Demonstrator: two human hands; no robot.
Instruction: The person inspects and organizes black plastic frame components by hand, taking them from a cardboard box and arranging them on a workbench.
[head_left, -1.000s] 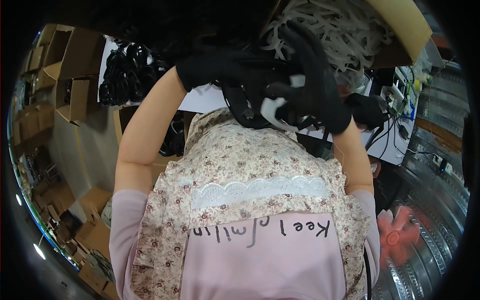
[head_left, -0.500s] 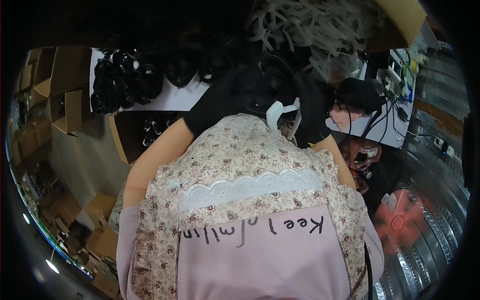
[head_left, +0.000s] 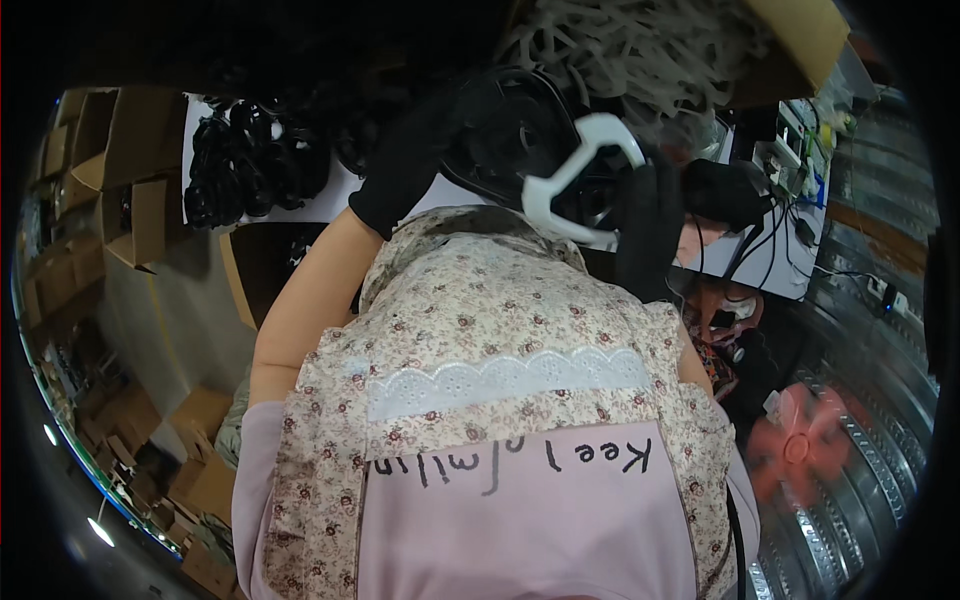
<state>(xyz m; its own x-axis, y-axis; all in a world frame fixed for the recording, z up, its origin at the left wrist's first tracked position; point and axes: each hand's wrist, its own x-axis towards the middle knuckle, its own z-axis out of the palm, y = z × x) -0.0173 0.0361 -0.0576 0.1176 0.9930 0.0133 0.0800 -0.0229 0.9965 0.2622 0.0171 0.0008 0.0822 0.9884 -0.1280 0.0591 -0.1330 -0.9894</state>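
My right hand point(head_left: 648, 225) pinches white frame point(head_left: 540, 205), black shell point(head_left: 515, 130) left of that grip, nearer my left hand point(head_left: 415, 165), whose closure I can't tell.

The place was a factory workshop or packing area. A white worktable point(head_left: 775, 270) held a row of black moulded goods point(head_left: 240, 165) at ten o'clock. At one o'clock, a cardboard box point(head_left: 805, 45) brimmed with translucent plastic pieces point(head_left: 630, 55). Cardboard cartons point(head_left: 205, 415) stood from eight to ten o'clock beside a bare grey floor point(head_left: 185, 335); ribbed sheet metal point(head_left: 850, 530) showed at four.
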